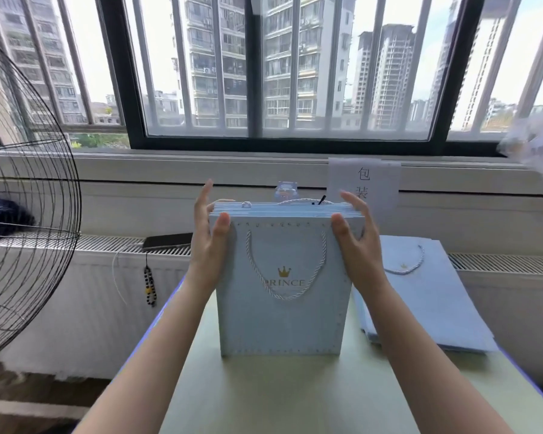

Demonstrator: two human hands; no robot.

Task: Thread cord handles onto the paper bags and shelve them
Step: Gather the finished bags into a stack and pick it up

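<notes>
Head view is showing left hand [209, 236] and right hand [356, 236] pinching upright bags [282, 321] near the table's [264, 399] far edge; a loosening grip could be fanning them over.

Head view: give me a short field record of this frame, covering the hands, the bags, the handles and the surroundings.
left hand: grips the upper left edge of the stack of bags, thumb on the front
right hand: grips the upper right edge, thumb on the front
stack of bags: pale blue, upright on the table
cord handle: white, threaded on the front bag, hanging in a loop
flat pile: more bags lying on the table to the right
surroundings: fan at left, phone, paper sign below the window
</notes>
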